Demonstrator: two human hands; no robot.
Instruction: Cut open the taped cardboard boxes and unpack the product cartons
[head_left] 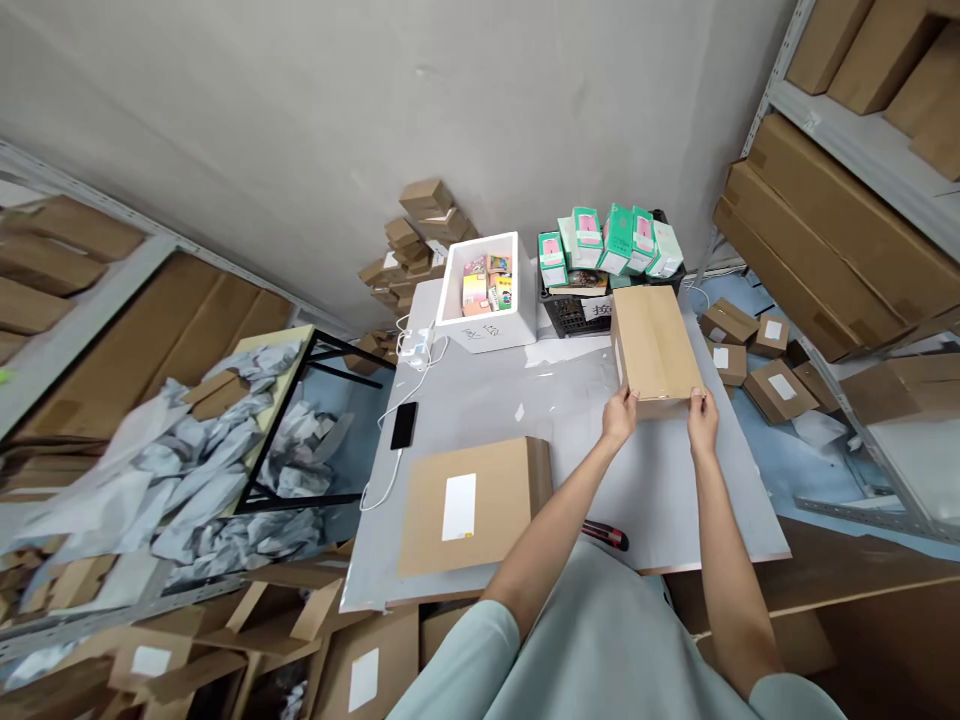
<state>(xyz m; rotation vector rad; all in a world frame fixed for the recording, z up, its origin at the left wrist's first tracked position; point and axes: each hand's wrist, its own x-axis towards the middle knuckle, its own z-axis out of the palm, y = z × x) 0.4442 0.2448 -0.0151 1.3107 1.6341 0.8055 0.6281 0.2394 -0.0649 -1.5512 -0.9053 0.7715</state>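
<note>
A closed cardboard box (pixel 654 340) with tape along its top is at the right side of the grey table (pixel 570 410), in front of the black crate. My left hand (pixel 620 417) grips its near left corner, and my right hand (pixel 703 420) grips the near right corner. Left of my forearms lies a larger flat cardboard box (pixel 491 510) with a white label. A red and black cutter (pixel 606 535) rests at the table's front edge, close to my body.
Behind are a white foam box (pixel 491 332) of small packs and a black crate (pixel 562 318) with green-and-white boxes. A phone (pixel 403 425) and white cables lie on the left. Shelves with cartons flank the table; grey bags (pixel 202 450) fill a side table.
</note>
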